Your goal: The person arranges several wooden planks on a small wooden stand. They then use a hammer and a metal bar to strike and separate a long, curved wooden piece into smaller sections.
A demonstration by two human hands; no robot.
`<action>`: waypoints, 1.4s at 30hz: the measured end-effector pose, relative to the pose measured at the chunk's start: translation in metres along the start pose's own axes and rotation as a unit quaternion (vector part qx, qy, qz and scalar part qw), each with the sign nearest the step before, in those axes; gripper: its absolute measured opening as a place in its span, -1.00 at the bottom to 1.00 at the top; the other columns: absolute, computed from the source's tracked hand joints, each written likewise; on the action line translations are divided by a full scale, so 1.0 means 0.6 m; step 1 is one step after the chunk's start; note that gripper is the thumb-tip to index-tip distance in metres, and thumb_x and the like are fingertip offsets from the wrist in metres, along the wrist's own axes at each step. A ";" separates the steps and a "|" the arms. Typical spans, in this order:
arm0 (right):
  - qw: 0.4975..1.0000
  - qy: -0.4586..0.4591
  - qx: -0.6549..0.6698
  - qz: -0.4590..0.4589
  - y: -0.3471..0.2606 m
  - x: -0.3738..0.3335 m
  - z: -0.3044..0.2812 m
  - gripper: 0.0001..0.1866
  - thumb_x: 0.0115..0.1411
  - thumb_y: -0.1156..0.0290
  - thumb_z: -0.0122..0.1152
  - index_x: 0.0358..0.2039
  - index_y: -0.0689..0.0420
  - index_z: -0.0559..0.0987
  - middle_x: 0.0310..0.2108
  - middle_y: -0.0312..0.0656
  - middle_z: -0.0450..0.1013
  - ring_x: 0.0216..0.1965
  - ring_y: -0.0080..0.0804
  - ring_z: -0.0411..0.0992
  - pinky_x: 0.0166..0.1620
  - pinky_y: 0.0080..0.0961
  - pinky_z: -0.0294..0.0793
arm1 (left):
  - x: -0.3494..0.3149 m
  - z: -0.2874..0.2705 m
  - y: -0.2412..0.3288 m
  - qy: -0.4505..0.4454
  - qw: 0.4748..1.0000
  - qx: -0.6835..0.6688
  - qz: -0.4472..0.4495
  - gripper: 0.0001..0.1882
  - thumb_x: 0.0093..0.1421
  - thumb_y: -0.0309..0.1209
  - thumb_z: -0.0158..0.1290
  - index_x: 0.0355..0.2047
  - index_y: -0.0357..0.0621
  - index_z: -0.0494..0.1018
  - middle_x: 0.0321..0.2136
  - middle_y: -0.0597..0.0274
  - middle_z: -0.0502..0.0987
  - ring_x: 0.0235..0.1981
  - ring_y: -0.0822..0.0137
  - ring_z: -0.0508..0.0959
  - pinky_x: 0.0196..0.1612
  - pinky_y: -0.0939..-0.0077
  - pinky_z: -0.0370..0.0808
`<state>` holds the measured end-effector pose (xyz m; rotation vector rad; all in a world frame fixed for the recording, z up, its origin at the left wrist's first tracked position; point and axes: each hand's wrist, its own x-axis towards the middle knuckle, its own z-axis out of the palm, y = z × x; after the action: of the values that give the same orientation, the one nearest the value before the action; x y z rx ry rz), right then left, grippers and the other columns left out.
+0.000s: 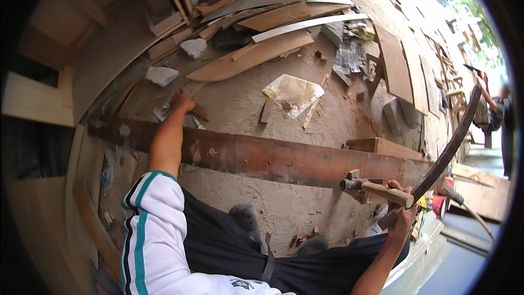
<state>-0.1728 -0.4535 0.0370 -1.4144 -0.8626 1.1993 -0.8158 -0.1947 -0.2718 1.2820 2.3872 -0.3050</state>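
My left hand reaches over the long plank to the ground, next to a small brown wood offcut and some pale scraps; its fingers are small and blurred, so their grip is unclear. On the right, my right hand is closed round a hammer by its wooden handle, the metal head pointing left over the plank. The same hand also holds a long dark strip, apparently wood, which rises to the upper right. The reddish-brown plank lies across in front of my legs.
Cut boards and long strips pile up beyond the plank, with grey stone lumps at the left. A yellowish crumpled sheet lies on the dirt. More boards lie at the right; another person is at the far right.
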 end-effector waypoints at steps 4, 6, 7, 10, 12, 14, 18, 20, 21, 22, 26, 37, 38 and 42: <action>0.997 -0.042 0.057 -0.041 0.005 0.011 0.026 -0.29 -0.11 0.12 0.60 -0.13 0.11 0.29 0.06 0.09 0.45 0.23 0.00 0.33 0.34 -0.06 0.17 | 0.007 -0.014 -0.013 0.003 0.994 0.105 0.027 -0.12 0.10 0.04 0.18 0.31 -0.15 0.18 0.28 -0.03 0.26 0.30 -0.02 0.27 0.29 0.01 0.24; 0.996 -0.051 0.036 -0.061 0.006 0.016 0.027 -0.37 -0.07 0.13 0.57 -0.19 0.14 0.34 0.05 0.02 0.46 0.19 -0.02 0.37 0.29 -0.16 0.24 | -0.015 -0.042 0.018 -0.057 0.991 0.100 0.071 -0.24 0.08 0.03 0.15 0.18 -0.22 0.38 0.17 -0.10 0.42 0.20 -0.05 0.41 0.21 0.09 0.36; 0.998 -0.041 0.016 -0.041 0.004 0.016 0.019 -0.40 -0.03 0.14 0.55 -0.19 0.16 0.36 0.02 -0.02 0.47 0.16 -0.05 0.39 0.28 -0.18 0.25 | -0.036 -0.054 0.033 -0.051 0.991 0.094 0.085 -0.26 0.07 0.03 0.15 0.14 -0.24 0.42 0.12 -0.12 0.45 0.15 -0.06 0.45 0.17 0.10 0.39; 0.994 -0.044 0.038 -0.093 -0.002 0.018 0.023 -0.45 0.01 0.10 0.51 -0.22 0.13 0.37 -0.06 -0.04 0.52 0.08 -0.19 0.46 0.16 -0.22 0.41 | -0.085 -0.122 0.045 -0.039 0.988 0.094 0.118 -0.29 0.04 0.03 0.15 0.04 -0.30 0.49 0.02 -0.19 0.52 0.05 -0.10 0.53 0.08 0.14 0.46; 0.991 -0.056 0.064 -0.103 -0.003 0.024 0.014 -0.50 0.04 0.15 0.50 -0.20 0.14 0.41 -0.05 -0.02 0.52 0.07 -0.19 0.46 0.15 -0.21 0.41 | -0.121 -0.177 0.031 -0.064 0.981 0.125 0.132 -0.27 0.01 0.03 0.16 0.03 -0.34 0.49 -0.01 -0.22 0.53 0.02 -0.12 0.54 0.04 0.16 0.48; 0.990 -0.049 0.088 -0.094 -0.006 0.024 0.000 -0.52 0.05 0.17 0.49 -0.20 0.14 0.42 -0.05 -0.02 0.52 0.06 -0.19 0.46 0.15 -0.22 0.40 | -0.187 -0.231 0.040 -0.100 0.969 0.173 0.143 -0.25 0.00 0.03 0.17 0.03 -0.37 0.47 -0.07 -0.26 0.55 -0.01 -0.14 0.55 0.02 0.15 0.48; 0.984 -0.040 0.147 -0.093 -0.014 0.028 -0.019 -0.56 0.07 0.23 0.47 -0.18 0.14 0.43 -0.05 0.01 0.51 0.06 -0.19 0.46 0.15 -0.26 0.40 | -0.364 -0.310 0.073 0.030 0.967 0.140 0.211 -0.28 0.04 0.05 0.17 -0.02 -0.38 0.43 -0.16 -0.32 0.56 -0.09 -0.17 0.58 -0.03 0.11 0.48; 0.979 -0.028 0.183 -0.083 -0.009 0.027 -0.033 -0.60 0.10 0.30 0.45 -0.18 0.15 0.43 -0.04 0.01 0.50 0.06 -0.18 0.46 0.15 -0.28 0.41 | -0.469 -0.323 0.132 0.028 0.966 0.058 0.249 -0.32 0.13 0.07 0.12 -0.02 -0.32 0.35 -0.21 -0.32 0.57 -0.15 -0.17 0.59 -0.07 0.10 0.49; 0.976 -0.040 0.198 -0.083 -0.008 0.029 -0.042 -0.62 0.10 0.33 0.44 -0.18 0.15 0.43 -0.04 0.01 0.50 0.06 -0.18 0.46 0.15 -0.28 0.42 | -0.522 -0.308 0.162 0.011 0.966 0.006 0.258 -0.33 0.17 0.08 0.10 -0.01 -0.30 0.32 -0.22 -0.30 0.57 -0.17 -0.16 0.60 -0.09 0.10 0.49; 0.973 -0.048 0.212 -0.082 -0.006 0.034 -0.052 -0.63 0.11 0.35 0.43 -0.18 0.15 0.43 -0.04 0.01 0.50 0.06 -0.18 0.46 0.15 -0.28 0.42 | -0.572 -0.287 0.190 -0.008 0.962 -0.045 0.270 -0.34 0.21 0.09 0.07 0.01 -0.28 0.29 -0.23 -0.29 0.57 -0.18 -0.16 0.60 -0.11 0.10 0.50; 0.962 -0.075 0.252 -0.071 -0.002 0.049 -0.075 -0.67 0.12 0.40 0.41 -0.20 0.18 0.44 -0.04 0.00 0.50 0.08 -0.19 0.45 0.16 -0.28 0.42 | -0.720 -0.080 0.214 -0.028 0.932 -0.194 0.306 -0.25 0.23 0.10 0.04 0.11 -0.32 0.16 -0.30 -0.28 0.57 -0.24 -0.13 0.61 -0.14 0.07 0.50; 0.953 -0.155 0.243 -0.097 0.030 0.077 -0.128 -0.66 0.18 0.40 0.36 -0.12 0.25 0.45 -0.03 0.01 0.51 0.06 -0.18 0.47 0.17 -0.21 0.41 | -0.865 0.300 0.225 -0.098 0.756 0.080 0.642 -0.36 0.09 -0.13 0.19 0.10 -0.19 0.28 -0.17 0.03 0.47 -0.13 -0.02 0.54 -0.07 0.17 0.45; 0.952 -0.156 0.246 -0.094 0.030 0.078 -0.130 -0.66 0.18 0.40 0.36 -0.11 0.25 0.45 -0.03 0.01 0.51 0.06 -0.18 0.47 0.16 -0.21 0.42 | -0.861 0.327 0.236 -0.075 0.780 0.094 0.614 -0.37 0.09 -0.13 0.20 0.08 -0.19 0.31 -0.17 0.04 0.48 -0.13 0.00 0.53 -0.04 0.18 0.43; 0.945 -0.145 0.283 -0.077 0.031 0.074 -0.139 -0.67 0.21 0.42 0.33 -0.08 0.26 0.46 -0.01 -0.01 0.50 0.07 -0.19 0.47 0.14 -0.26 0.45 | -0.866 0.318 0.304 0.134 0.794 0.010 0.593 -0.38 0.05 -0.08 0.26 0.01 -0.17 0.35 -0.16 0.07 0.47 -0.12 0.08 0.50 -0.02 0.18 0.38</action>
<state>-0.0837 -0.4366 0.0055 -0.7057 -0.7273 1.4112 -0.3601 -0.5520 -0.2061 2.6183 1.2743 0.2608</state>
